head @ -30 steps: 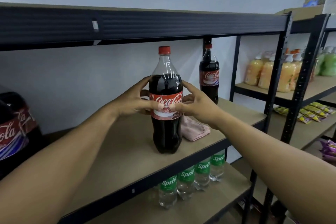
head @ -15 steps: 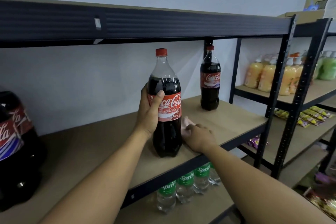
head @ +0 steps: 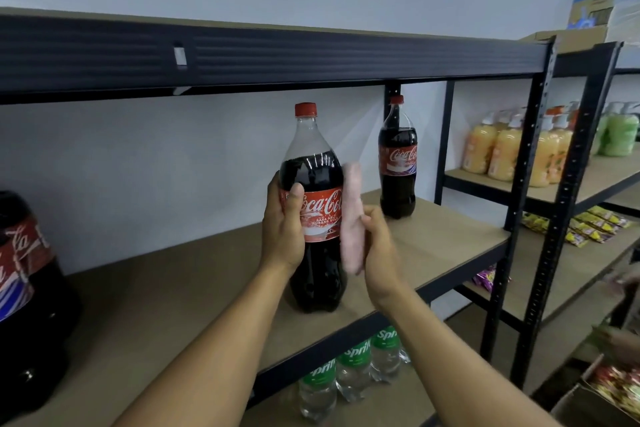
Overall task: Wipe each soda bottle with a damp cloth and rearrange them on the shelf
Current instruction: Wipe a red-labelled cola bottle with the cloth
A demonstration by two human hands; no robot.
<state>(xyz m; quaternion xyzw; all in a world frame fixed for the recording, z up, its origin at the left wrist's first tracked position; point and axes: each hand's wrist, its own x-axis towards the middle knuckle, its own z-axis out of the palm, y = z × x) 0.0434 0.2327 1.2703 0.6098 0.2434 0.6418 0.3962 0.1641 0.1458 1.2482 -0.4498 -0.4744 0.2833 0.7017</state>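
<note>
Black metal racking with brown boards stands against a pale wall. Nearest the camera, at the left end of the middle shelf (head: 173,305), a cropped cola bottle (head: 24,281) is partly cut off by the frame. Near the shelf's front edge, the held cola bottle (head: 318,274), red-capped, is upright. The left hand (head: 282,236) grips it at the red label, thumb in front and fingers curled behind. The right hand (head: 377,253) holds a pink cloth (head: 351,218), blurred, upright against the bottle's right side; its finger placement cannot be told. Below the front edge, 3 Sprite bottles (head: 353,367) stand on the lower shelf. Toward the back right corner, a rear cola bottle (head: 397,163) stands upright, well apart from the held one. On the neighbouring rack are orange pump bottles (head: 502,152), green pump bottles (head: 620,135) and, 1 shelf lower, yellow packets (head: 588,222).
</note>
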